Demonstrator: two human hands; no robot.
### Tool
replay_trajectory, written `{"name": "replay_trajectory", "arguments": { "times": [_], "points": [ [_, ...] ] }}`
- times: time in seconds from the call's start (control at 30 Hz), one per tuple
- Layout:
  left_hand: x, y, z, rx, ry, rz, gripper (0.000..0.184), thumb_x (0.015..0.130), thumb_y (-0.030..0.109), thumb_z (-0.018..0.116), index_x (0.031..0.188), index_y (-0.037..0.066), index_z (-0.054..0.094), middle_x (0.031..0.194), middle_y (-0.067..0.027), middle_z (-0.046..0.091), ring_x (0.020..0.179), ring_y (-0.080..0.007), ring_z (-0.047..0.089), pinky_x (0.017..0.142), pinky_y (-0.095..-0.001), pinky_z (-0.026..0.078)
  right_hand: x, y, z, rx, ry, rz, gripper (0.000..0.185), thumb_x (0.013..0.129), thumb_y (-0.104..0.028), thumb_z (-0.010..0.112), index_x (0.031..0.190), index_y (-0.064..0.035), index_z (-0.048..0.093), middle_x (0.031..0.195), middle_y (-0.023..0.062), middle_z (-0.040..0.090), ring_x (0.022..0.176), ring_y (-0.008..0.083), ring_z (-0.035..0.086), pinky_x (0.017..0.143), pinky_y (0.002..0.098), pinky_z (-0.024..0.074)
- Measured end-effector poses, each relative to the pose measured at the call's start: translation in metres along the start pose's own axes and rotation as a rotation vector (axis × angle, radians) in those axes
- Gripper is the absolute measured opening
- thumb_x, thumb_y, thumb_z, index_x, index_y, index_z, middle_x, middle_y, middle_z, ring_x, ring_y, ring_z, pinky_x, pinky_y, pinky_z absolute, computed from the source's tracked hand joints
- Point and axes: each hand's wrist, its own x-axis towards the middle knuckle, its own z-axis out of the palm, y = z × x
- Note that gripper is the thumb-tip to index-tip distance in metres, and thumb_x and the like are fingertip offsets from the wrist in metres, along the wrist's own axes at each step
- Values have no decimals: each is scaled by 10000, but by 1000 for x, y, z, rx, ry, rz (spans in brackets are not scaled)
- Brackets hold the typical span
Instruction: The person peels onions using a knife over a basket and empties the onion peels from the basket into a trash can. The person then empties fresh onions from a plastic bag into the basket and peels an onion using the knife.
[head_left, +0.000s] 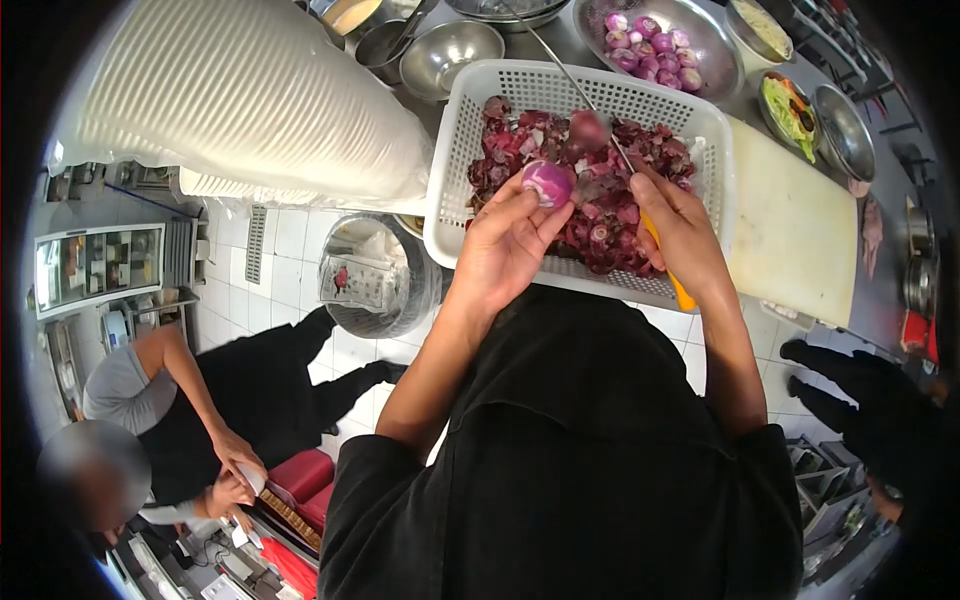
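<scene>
My left hand [503, 238] is closed around the lower side of a peeled red onion [548, 184], purple with a pale patch. In my right hand [692, 232] is a long knife [572, 82], gripped by its yellow handle; the thin blade points up and away to the left. Both hands are over the near side of a white perforated plastic basket [455, 165]. Dark red onion skins [610, 232] and scraps fill the basket's bottom. A blurred reddish round thing [588, 130] shows beside the blade; I cannot tell whether it rests or moves.
Beyond the basket, a steel bowl [718, 75] holds several peeled red onions. A white cutting board [795, 225] lies at the right. Stacked white containers [250, 100] stand left, above a lined bin [375, 318]. One person [255, 400] works at lower left; another [850, 400] is at right.
</scene>
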Motion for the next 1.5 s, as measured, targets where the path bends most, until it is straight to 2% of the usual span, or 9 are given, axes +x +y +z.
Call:
{"name": "replay_trajectory", "arguments": {
  "times": [0.2, 0.33, 0.43, 0.8, 0.93, 1.07, 1.2, 1.37, 1.5],
  "points": [
    [7, -3, -11, -76, 26, -89, 314, 941, 210, 622, 1194, 25, 592, 1140, -107, 652, 1069, -234, 618, 984, -347, 494, -12, -3, -11, 90, 35, -57, 542, 995, -382, 555, 1432, -68, 482, 612, -23, 477, 484, 67, 435, 433, 235, 339],
    [23, -15, 4, 105, 209, -148, 226, 970, 214, 598, 1132, 61, 629, 1065, -79, 677, 952, -220, 642, 871, -304, 540, -16, 13, -34, 170, 70, -76, 564, 1003, -357, 548, 1453, -38, 433, 620, -16, 476, 466, 69, 429, 420, 236, 332],
    [48, -27, 8, 169, 210, -171, 201, 963, 189, 622, 1112, 58, 649, 1042, -58, 682, 960, -187, 633, 893, -314, 535, -22, 21, -50, 233, 106, -83, 580, 1001, -365, 553, 1461, -38, 418, 631, -13, 481, 464, 61, 417, 415, 229, 329],
    [170, -19, 93, 378, 56, 137, 231, 964, 190, 633, 1117, 17, 634, 1044, -93, 671, 950, -187, 635, 896, -346, 526, -27, 46, -85, 298, 198, -47, 612, 1007, -401, 534, 1470, -28, 392, 573, -14, 451, 449, 65, 390, 426, 230, 313],
    [144, 9, 108, 519, 32, 300, 322, 972, 236, 615, 1175, -9, 570, 1105, -152, 626, 1026, -256, 616, 940, -401, 505, -25, 43, -93, 286, 203, -43, 598, 1008, -398, 530, 1468, -38, 400, 570, -13, 450, 444, 67, 389, 432, 234, 319],
    [108, 44, 70, 651, 167, 353, 228, 971, 199, 613, 1088, 4, 622, 1039, -121, 660, 958, -236, 640, 865, -385, 516, -19, 45, -95, 249, 201, -58, 594, 1005, -413, 531, 1460, -48, 419, 575, -9, 453, 448, 68, 394, 434, 233, 326],
    [63, 85, 35, 762, 232, 271, 288, 994, 258, 578, 1047, -15, 656, 1007, -118, 684, 923, -214, 652, 831, -357, 520, -17, 33, -88, 199, 187, -29, 617, 999, -452, 526, 1454, -47, 431, 567, -12, 439, 452, 63, 396, 432, 224, 337],
    [24, 77, -4, 1491, 176, 231, 244, 900, 131, 689, 1108, 3, 700, 1024, -89, 719, 873, -166, 663, 791, -297, 534, -7, 25, -75, 134, 109, -52, 603, 1010, -469, 489, 1438, -47, 436, 615, -2, 457, 457, 67, 407, 422, 213, 344],
    [20, 50, -28, 2136, 76, 254, 219, 804, 96, 723, 1000, -2, 714, 985, -166, 697, 840, -301, 676, 773, -367, 543, -6, 17, -60, 165, 52, -70, 617, 1011, -469, 487, 1455, -47, 414, 617, -3, 457, 459, 66, 403, 428, 215, 345]
  ]
}}
